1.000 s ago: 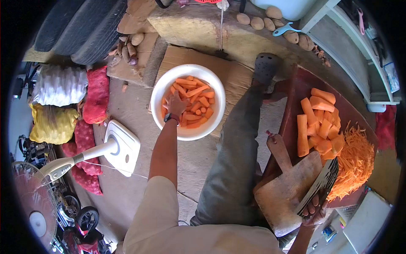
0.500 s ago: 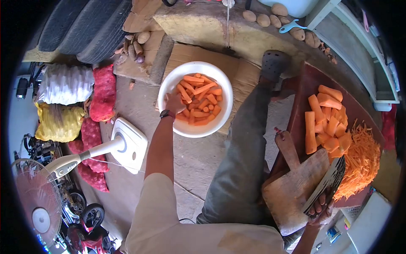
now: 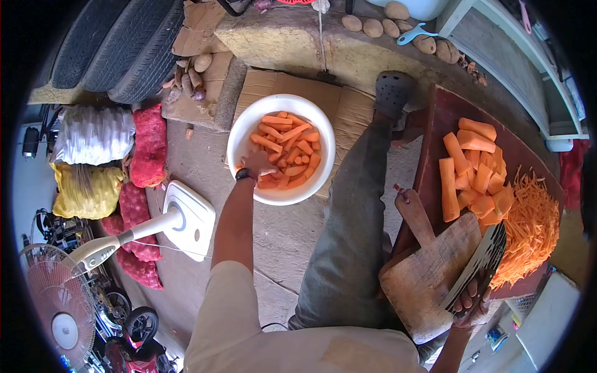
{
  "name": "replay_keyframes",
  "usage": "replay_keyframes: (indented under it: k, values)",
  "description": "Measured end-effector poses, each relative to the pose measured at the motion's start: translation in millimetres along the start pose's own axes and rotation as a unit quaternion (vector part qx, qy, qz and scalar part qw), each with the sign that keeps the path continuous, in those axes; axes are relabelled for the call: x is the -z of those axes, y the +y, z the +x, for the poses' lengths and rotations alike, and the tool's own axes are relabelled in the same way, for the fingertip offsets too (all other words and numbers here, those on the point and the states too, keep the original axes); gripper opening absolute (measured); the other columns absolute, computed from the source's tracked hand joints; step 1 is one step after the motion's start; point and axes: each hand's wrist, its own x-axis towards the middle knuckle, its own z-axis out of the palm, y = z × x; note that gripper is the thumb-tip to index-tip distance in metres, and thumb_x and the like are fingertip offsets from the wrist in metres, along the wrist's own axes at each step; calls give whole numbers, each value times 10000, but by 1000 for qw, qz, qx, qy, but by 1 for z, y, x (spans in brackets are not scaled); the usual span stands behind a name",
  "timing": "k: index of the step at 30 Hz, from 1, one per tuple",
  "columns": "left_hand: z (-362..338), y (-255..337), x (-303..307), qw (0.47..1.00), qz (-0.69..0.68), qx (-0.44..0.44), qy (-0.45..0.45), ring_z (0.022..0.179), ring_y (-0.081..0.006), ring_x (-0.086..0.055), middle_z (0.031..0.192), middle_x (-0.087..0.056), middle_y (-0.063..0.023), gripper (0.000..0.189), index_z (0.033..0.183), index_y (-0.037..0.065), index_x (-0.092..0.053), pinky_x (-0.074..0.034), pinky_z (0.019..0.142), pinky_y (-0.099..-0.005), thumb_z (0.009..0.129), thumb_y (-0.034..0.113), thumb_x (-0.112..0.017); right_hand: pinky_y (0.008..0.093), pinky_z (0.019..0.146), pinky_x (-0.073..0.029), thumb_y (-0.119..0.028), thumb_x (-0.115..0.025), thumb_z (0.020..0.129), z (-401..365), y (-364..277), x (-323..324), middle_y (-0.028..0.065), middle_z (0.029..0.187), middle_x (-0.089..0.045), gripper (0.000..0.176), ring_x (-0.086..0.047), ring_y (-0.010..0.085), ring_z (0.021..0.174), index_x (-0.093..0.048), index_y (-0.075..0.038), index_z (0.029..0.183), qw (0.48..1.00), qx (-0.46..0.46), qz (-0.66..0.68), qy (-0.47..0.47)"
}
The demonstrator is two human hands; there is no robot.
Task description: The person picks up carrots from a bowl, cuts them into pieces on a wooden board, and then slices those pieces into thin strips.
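Observation:
My left hand (image 3: 258, 164) reaches into a white basin (image 3: 326, 163) at its lower left side, among peeled carrot pieces (image 3: 289, 135); its fingers are partly hidden, so their grip is unclear. At the lower right my right hand (image 3: 472, 308) is closed around the end of a knife (image 3: 477, 266) with a dark, streaked, wide blade. The blade lies over the right edge of a wooden cutting board (image 3: 429, 280). Beyond it on the dark red table (image 3: 435, 133) are thick carrot chunks (image 3: 479, 168) and a heap of shredded carrot (image 3: 530, 230).
Cardboard (image 3: 286, 84) lies under the basin. A white fan base (image 3: 189, 221) stands left of my arm. Red sacks (image 3: 148, 146), a yellow sack (image 3: 87, 191) and tyres (image 3: 140, 53) are farther left. Potatoes (image 3: 373, 27) and a blue peeler (image 3: 415, 33) rest on the ledge.
My left hand has moved a little right and down, deeper among the carrot pieces in the basin. The view has shifted slightly. My right hand still holds the knife over the board.

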Motion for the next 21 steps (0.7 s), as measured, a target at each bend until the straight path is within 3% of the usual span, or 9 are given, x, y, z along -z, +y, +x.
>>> replay_keyframes:
  k: [3, 5, 7, 9, 12, 15, 16, 21]
  values:
    - [-12, 13, -4, 999, 40, -13, 25, 1478, -378, -528, 1498, -649, -165, 588, 1288, 108, -752, -379, 1153, -741, 849, 492, -834, 410, 561, -567, -372, -532, 1183, 0, 0, -2, 81, 988, -526, 584, -599, 183, 698, -413, -40, 1649, 1000, -2, 2, -1]
    - [6, 20, -40, 985, 69, -114, 114, 1463, -415, -533, 1439, -680, -173, 623, 1337, 86, -712, -349, 1192, -736, 896, 515, -810, 409, 567, -573, -374, -528, 1185, 0, 1, -4, 85, 989, -529, 580, -607, 184, 698, -416, -39, 1646, 1000, 2, -2, 0]
    - [3, 43, -48, 968, 17, -173, 178, 1457, -434, -535, 1427, -689, -179, 654, 1395, 74, -671, -341, 1200, -732, 943, 536, -771, 408, 569, -577, -380, -533, 1182, 1, 1, -3, 88, 988, -531, 586, -613, 184, 699, -417, -39, 1644, 1000, 0, 2, -5]
    - [-8, 77, -52, 951, -119, -186, 219, 1461, -433, -536, 1462, -675, -184, 679, 1461, 74, -629, -357, 1177, -731, 989, 554, -718, 407, 567, -578, -385, -540, 1180, 1, 1, -2, 88, 984, -533, 592, -617, 183, 699, -417, -38, 1643, 1000, -3, 6, -4]
    - [4, 114, -49, 967, -120, -38, 223, 1456, -402, -555, 1521, -635, -221, 759, 1514, 84, -587, -363, 1147, -738, 964, 596, -691, 401, 551, -571, -386, -563, 1170, 1, 2, -6, 84, 964, -535, 605, -631, 183, 705, -418, -37, 1642, 1000, 3, 5, 3]
    - [12, 135, -32, 974, -137, -9, 178, 1497, -427, -524, 1559, -597, -262, 896, 1595, 75, -490, -323, 1174, -756, 928, 626, -720, 401, 543, -573, -379, -573, 1166, 0, 3, -11, 89, 961, -547, 603, -638, 185, 699, -423, -30, 1635, 1000, 11, -2, 14]
    - [12, 143, -23, 980, -143, 1, 137, 1533, -438, -492, 1576, -574, -289, 935, 1604, 59, -473, -257, 1206, -783, 915, 643, -714, 406, 550, -590, -367, -580, 1164, 2, 3, -12, 94, 966, -564, 596, -644, 190, 695, -425, -24, 1627, 1000, 13, -3, 4]
    - [29, 143, -37, 978, -140, 19, 150, 1527, -469, -488, 1590, -537, -297, 839, 1585, 43, -485, -200, 1224, -797, 950, 565, -649, 408, 567, -619, -372, -582, 1164, 4, 4, -15, 95, 948, -576, 583, -665, 182, 704, -453, -13, 1605, 1000, 0, 12, -1]
